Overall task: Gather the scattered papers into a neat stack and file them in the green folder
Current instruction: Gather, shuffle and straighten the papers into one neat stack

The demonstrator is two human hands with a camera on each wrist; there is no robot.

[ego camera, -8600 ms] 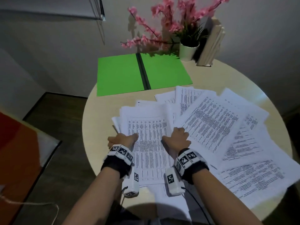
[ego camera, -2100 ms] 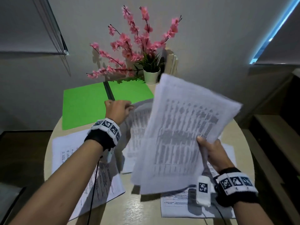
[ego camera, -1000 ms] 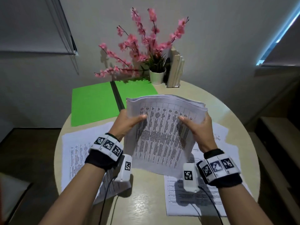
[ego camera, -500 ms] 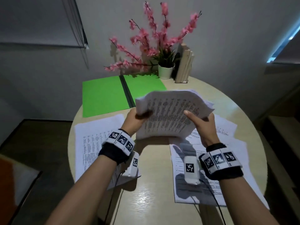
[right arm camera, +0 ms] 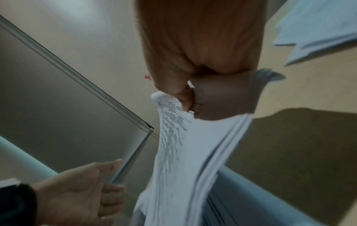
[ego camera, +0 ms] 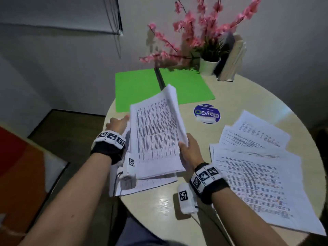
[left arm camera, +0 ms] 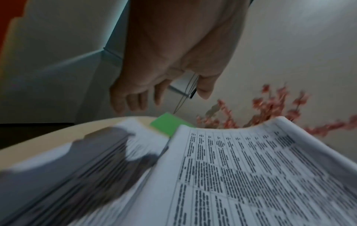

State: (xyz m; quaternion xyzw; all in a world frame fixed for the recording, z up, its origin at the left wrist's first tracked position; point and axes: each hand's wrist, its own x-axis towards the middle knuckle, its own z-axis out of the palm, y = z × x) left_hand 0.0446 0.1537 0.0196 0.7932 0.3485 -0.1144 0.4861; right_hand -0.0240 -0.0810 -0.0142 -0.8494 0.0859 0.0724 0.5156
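Observation:
My right hand [ego camera: 188, 148] grips a thick stack of printed papers [ego camera: 156, 135] by its right edge, tilted up above the table's left side. In the right wrist view the thumb and fingers [right arm camera: 185, 97] pinch that stack [right arm camera: 183, 152]. My left hand [ego camera: 118, 123] is off the stack, just past its left edge, with fingers relaxed and holding nothing [left arm camera: 154, 94]. A few sheets [ego camera: 150, 185] lie flat beneath the stack. More loose papers [ego camera: 257, 166] are spread over the table's right side. The green folder [ego camera: 140, 89] lies open at the back.
A round blue sticker [ego camera: 206, 113] sits on the beige round table [ego camera: 159, 206] between folder and papers. A white pot of pink flowers [ego camera: 209, 65] and upright books [ego camera: 232, 59] stand at the back by the wall. The table edge drops to dark floor on the left.
Half a second ago both hands held the stack. The left hand has let go, and the right hand has swung the stack left over the sheets lying there.

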